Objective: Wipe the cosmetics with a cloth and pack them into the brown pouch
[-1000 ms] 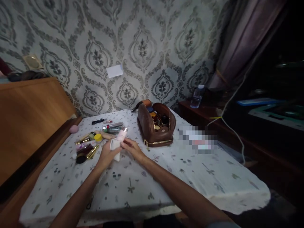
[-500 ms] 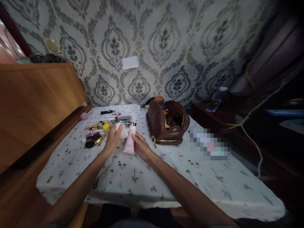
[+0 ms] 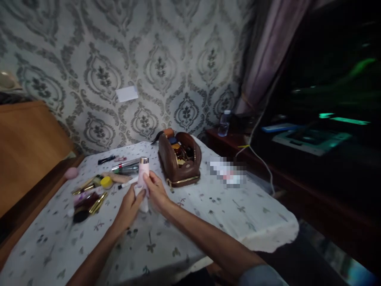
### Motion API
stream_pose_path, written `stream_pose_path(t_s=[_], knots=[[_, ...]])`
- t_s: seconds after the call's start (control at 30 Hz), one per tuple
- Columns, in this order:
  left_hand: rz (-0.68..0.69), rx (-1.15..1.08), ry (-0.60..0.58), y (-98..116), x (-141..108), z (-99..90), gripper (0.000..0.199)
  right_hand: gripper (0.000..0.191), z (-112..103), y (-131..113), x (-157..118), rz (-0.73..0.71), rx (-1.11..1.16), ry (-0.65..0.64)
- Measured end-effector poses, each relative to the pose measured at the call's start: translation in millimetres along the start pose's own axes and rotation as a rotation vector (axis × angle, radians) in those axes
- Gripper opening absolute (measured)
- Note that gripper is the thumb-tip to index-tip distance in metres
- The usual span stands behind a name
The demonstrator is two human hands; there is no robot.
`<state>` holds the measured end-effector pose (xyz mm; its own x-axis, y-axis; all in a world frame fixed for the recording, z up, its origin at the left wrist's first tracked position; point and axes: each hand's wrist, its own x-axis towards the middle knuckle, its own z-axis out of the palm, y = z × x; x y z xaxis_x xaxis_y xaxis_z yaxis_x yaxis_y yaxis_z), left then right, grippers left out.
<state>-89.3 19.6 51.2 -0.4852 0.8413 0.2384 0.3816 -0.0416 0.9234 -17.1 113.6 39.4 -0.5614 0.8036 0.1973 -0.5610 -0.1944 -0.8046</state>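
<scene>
My right hand (image 3: 156, 191) is closed round a pink squeeze tube (image 3: 143, 171), which stands upright with its silver cap on top. Pressed to the tube's lower part is a white tissue (image 3: 138, 190), pinched in my left hand (image 3: 128, 206). Fingers of both hands hide much of the tube. Just behind them lies a slim white tube with a black tip (image 3: 128, 182). To the right stands an open brown bag (image 3: 179, 174) with several bottles and jars inside. A yellow-lidded jar (image 3: 106, 182) and a gold tube (image 3: 98, 203) lie off to the left.
More cosmetics lie left on the patterned tablecloth (image 3: 208, 214), among them a dark red bottle (image 3: 88, 201), a black tube (image 3: 106, 159) and a pink sponge (image 3: 71, 173). A water bottle (image 3: 224, 125) stands on the dark side table. A blurred-out item (image 3: 228, 171) lies right of the bag.
The view has swung to the right. My left hand has brought the tissue against the tube, and the tube has gone from leaning to upright in my right hand.
</scene>
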Motion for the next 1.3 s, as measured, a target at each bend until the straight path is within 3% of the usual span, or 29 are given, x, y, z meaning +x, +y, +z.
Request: stream_pose_path(t_s=[0.1, 0.2, 0.27, 0.33, 0.4, 0.47, 0.57, 0.67, 0.77, 0.87, 1.03, 1.17, 1.3], knots=[[-0.217, -0.292, -0.025, 18, 6, 11.2, 0.052, 0.037, 0, -28, -6, -0.164, -0.169, -0.003], [-0.285, -0.487, 0.013, 32, 8, 28.2, 0.063, 0.029, -9, -60, -19, -0.328, -0.427, -0.081], [-0.271, -0.488, -0.023, 40, 9, 39.7, 0.061, 0.028, -20, -77, -30, -0.332, -0.466, -0.108], [-0.258, -0.423, -0.159, 50, 11, 49.7, 0.053, 0.032, -31, -90, -39, -0.241, -0.372, -0.106], [-0.204, -0.286, -0.336, 63, 18, 57.2, 0.042, 0.037, -44, -105, -44, -0.152, -0.235, -0.087], [-0.071, -0.109, -0.417, 76, 30, 61.3, 0.031, 0.036, -58, -125, -44, -0.168, -0.158, -0.048], [0.155, 0.07, -0.331, 94, 60, 60.5, 0.027, 0.031, -83, -161, -36, -0.301, -0.207, 0.022], [0.279, 0.211, -0.251, 101, 94, 54.9, 0.042, 0.025, -109, -193, -25, -0.356, -0.343, 0.008], [0.415, 0.501, -0.279, 97, 120, 50.5, 0.056, 0.021, -129, -211, -13, -0.407, -0.492, 0.033], [0.508, 0.718, -0.346, 88, 135, 50.7, 0.06, 0.022, -142, -223, 1, -0.485, -0.665, 0.047], [0.563, 0.739, -0.344, 75, 140, 57.1, 0.06, 0.017, -159, -233, 50, -0.599, -0.936, 0.001], [0.604, 0.786, -0.351, 67, 139, 58.9, 0.065, 0.028, -175, -219, 115, -0.697, -0.941, 0.054], [0.593, 0.789, -0.348, 64, 139, 58.2, 0.066, 0.034, -169, -205, 157, -0.71, -1.149, -0.05]])
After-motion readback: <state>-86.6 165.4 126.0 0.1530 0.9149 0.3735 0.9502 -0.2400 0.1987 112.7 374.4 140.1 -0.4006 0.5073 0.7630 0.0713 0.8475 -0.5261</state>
